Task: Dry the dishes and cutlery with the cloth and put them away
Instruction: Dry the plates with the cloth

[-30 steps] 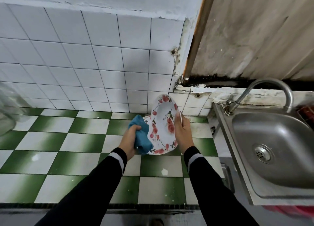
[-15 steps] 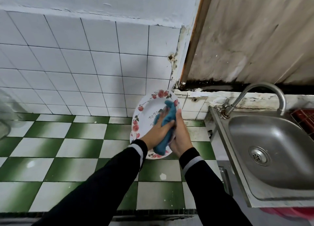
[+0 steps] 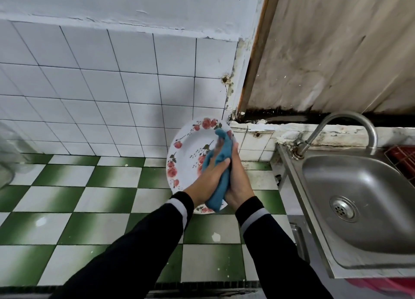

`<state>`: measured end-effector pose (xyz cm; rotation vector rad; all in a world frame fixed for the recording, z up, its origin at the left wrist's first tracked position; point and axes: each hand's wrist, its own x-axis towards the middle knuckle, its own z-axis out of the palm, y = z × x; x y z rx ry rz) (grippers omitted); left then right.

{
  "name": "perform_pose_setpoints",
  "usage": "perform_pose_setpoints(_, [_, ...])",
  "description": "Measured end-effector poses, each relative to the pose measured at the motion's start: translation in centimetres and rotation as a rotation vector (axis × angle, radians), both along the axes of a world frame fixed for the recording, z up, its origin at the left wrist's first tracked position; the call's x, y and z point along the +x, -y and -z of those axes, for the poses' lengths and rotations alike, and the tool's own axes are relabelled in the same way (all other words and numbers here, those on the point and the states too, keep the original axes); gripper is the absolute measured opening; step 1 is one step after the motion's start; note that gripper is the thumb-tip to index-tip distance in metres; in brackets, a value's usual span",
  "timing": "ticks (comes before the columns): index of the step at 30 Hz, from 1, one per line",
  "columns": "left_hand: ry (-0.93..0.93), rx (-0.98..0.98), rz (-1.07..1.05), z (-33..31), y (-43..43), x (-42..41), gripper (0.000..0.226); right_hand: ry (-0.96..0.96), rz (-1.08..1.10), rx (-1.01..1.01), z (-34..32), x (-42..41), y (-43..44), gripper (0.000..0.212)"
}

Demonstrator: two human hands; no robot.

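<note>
Near: black sleeves (image 3: pixel 146 242) with white cuffs reach over the green-and-white checked tabletop (image 3: pixel 89 209). Left hand (image 3: pixel 208 177): grip clamped on the blue cloth (image 3: pixel 221 155), pressing it to the face of the plate (image 3: pixel 188 150). Right hand (image 3: pixel 239 179): grip closed on the plate's right edge, partly under the cloth. Plate is white with red roses, held on edge over the tabletop; lower rim contact: cannot tell. To the right: steel sink (image 3: pixel 336 175), curved tap (image 3: pixel 350 116). Behind: white tiled wall (image 3: pixel 112 85).
</note>
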<state>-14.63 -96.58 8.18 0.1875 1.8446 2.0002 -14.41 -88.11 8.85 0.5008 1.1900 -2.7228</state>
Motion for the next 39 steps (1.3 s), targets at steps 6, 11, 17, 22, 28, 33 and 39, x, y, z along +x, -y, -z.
perform_pose_setpoints(6, [-0.49,-0.741,-0.126,1.7,3.5,-4.9,0.074,-0.118,-0.115,0.05,-0.3,0.5,-0.3,0.07])
perform_pose_setpoints(11, [-0.115,-0.438,0.04,3.8,3.8,-0.5,0.06,-0.111,-0.027,0.146,-0.1,-0.2,-1.7,0.087])
perform_pose_setpoints(17, [-0.478,-0.396,0.126,1.2,2.3,4.0,0.061,0.098,0.049,0.137,0.2,-1.5,-1.3,0.123])
perform_pose_setpoints(22, [-0.864,-0.653,0.027,4.0,5.1,2.5,0.071,0.037,0.027,-0.032,-0.3,-1.5,-1.9,0.095])
perform_pose_setpoints(28, [-0.959,-0.754,-0.066,4.8,7.0,0.9,0.04,0.043,0.034,-0.103,-0.4,-1.0,-3.5,0.061])
perform_pose_setpoints(33, [-0.958,-0.67,-0.138,3.2,7.3,0.0,0.032,0.054,0.031,0.098,0.1,-0.2,-4.5,0.085])
perform_pose_setpoints(39, [-0.239,-0.164,-0.366,1.6,6.7,0.5,0.02,0.309,0.019,0.126,4.5,1.5,-4.6,0.104])
